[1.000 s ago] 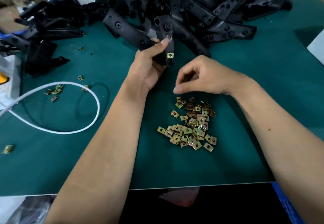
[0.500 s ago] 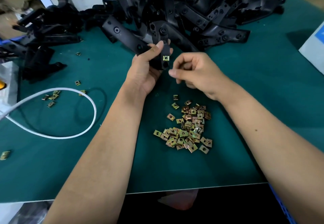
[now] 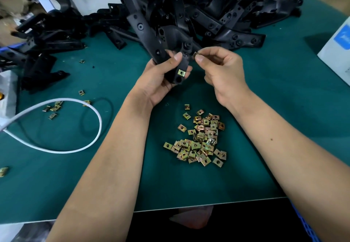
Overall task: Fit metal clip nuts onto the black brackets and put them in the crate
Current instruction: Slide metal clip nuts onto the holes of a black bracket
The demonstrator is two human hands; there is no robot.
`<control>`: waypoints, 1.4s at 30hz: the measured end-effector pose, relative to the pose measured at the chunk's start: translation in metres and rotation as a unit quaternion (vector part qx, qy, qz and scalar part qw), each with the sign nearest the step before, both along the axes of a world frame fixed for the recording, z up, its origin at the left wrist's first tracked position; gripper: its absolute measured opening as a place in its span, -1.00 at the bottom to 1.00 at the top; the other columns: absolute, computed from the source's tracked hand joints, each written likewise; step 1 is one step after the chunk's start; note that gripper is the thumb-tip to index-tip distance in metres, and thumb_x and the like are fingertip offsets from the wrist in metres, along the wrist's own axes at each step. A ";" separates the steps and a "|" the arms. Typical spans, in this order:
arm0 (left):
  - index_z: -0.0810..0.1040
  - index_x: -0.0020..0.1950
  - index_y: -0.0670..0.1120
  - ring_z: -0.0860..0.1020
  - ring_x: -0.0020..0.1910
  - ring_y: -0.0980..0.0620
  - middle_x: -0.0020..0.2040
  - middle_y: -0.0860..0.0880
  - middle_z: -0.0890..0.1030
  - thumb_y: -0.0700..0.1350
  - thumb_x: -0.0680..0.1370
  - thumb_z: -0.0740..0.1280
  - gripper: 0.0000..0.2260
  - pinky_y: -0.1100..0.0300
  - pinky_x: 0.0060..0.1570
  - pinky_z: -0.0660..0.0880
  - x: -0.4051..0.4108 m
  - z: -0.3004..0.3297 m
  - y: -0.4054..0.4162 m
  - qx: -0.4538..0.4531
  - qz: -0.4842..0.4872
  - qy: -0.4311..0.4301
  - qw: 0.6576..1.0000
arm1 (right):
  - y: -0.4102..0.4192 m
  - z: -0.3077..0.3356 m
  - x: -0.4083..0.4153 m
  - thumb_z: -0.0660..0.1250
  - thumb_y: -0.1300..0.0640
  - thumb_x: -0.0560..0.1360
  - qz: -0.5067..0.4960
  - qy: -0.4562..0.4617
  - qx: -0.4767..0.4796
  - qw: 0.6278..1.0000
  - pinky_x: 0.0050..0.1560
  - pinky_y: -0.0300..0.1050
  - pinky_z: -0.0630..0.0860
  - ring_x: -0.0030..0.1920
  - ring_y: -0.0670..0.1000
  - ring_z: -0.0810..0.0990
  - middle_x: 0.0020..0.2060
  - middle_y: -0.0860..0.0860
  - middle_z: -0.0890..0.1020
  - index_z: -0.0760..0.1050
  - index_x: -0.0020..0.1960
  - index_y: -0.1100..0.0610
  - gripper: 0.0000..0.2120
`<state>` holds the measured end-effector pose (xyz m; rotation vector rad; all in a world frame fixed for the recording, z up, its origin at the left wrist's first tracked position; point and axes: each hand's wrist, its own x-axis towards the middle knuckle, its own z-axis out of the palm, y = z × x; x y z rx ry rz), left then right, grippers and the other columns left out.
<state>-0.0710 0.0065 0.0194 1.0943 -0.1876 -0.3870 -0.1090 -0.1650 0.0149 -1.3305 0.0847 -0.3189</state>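
Risen from the heap, right hand (image 3: pixel 223 71) pinches a brass-coloured metal clip nut (image 3: pixel 195 53) beside the black plastic bracket (image 3: pixel 180 65), gripped steady by left hand (image 3: pixel 161 79) for fitting

Your black bracket (image 3: pixel 182 65) stands upright above the desk w/ one brass clip nut (image 3: pixel 181 72) fitted near its lower end; 2nd clip nut (image 3: pixel 195 54) just beside its top edge; loose nut pile (image 3: pixel 198 139) on desk below.
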 end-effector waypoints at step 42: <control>0.49 0.07 -0.11 0.70 -0.13 -0.01 -0.05 -0.07 0.73 -0.21 0.67 0.30 -0.99 0.17 -0.19 0.64 -0.008 0.004 -0.015 -0.035 -0.013 0.022 0.999 | 0.002 0.004 -0.002 0.33 0.43 0.57 0.057 0.015 0.152 0.987 -0.51 -0.26 0.16 -0.51 -0.13 0.22 -0.32 0.03 0.47 0.54 0.03 0.21 -0.85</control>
